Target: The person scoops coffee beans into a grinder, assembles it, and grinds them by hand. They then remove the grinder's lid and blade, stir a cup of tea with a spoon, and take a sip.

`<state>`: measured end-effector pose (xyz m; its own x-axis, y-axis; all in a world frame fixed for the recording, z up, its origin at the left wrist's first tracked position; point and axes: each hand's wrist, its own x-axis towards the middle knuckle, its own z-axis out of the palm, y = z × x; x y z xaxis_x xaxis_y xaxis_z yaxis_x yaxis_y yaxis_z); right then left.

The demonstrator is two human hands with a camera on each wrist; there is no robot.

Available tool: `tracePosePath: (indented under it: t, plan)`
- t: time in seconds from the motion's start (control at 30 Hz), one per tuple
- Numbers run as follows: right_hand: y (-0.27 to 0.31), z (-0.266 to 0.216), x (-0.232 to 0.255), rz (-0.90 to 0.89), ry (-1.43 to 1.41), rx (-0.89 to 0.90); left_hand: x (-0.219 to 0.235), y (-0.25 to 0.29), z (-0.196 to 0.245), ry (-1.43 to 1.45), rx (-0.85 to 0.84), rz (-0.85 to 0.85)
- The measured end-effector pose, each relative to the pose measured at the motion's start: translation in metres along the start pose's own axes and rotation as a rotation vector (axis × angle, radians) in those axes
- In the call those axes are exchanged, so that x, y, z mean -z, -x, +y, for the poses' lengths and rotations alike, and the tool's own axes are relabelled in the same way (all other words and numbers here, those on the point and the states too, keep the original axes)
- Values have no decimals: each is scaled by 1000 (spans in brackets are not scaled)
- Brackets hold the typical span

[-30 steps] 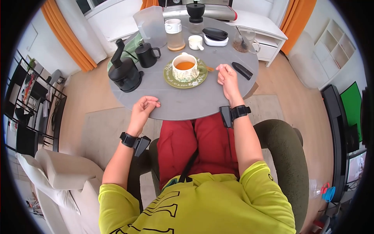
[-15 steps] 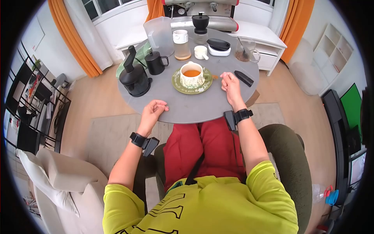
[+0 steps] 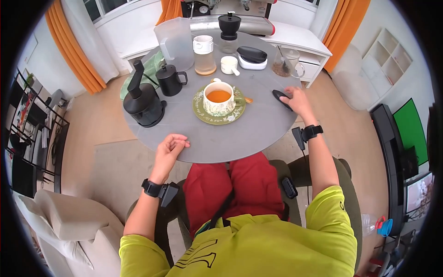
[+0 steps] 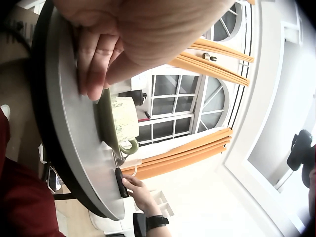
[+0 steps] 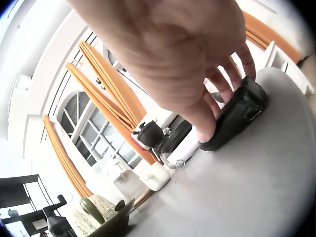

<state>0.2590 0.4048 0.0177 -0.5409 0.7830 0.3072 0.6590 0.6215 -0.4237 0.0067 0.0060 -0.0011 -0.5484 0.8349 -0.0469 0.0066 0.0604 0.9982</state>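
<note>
My right hand grips a slim black object lying at the table's right side. In the right wrist view, the thumb is at one side of that black object and the fingers are along the other. My left hand rests at the table's near edge, fingers loosely bent, holding nothing. Between the hands, farther in, a patterned cup of orange-brown liquid stands on a green saucer. A wooden piece shows at the saucer's right. The left wrist view shows the cup beyond my left fingers.
On the grey table, a black kettle-like pot and a smaller black pot stand left. Behind are a clear pitcher, a lidded bottle, a small white cup, a grinder and a glass mug.
My right hand has moved right, from beside the saucer onto the black object, and grips it. My left hand stays by the near edge. The head view has shifted.
</note>
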Motion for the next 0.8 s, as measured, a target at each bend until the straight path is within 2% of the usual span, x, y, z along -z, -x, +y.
tracePosePath:
  t: [0.03,0.07,0.17,0.3,0.4,0.47,0.5,0.57,0.6,0.7,0.77,0.8]
  plan:
    - [2,-1,-1,-59,40,40,0,0,1,6,4,3]
    - [2,-3,-3,-106,-46,-14,0,1,2,11,9,7]
    - [5,-6,-6,-92,48,65,0,2,3,-1,30,9]
    - [3,-3,-13,-86,7,62,-2,4,5,37,50,19]
    - [-2,-8,-4,-77,-80,66,-3,2,6,41,33,34]
    - [-11,-18,4,-87,-427,-18,-2,2,3,4,11,44]
    - [-19,-23,9,-97,-426,-2,-1,3,1,11,9,62]
    - [-34,-43,27,-42,-422,154,-1,2,-2,45,-13,47]
    - [-42,-56,39,-48,-422,164,-1,2,-1,49,-15,59]
    - [-78,-100,70,-139,-356,260,-1,3,1,21,-6,57]
    - [-112,-121,80,146,151,790,-1,3,1,31,-1,43]
    - [-125,-135,86,144,153,799,0,3,2,37,-4,50]
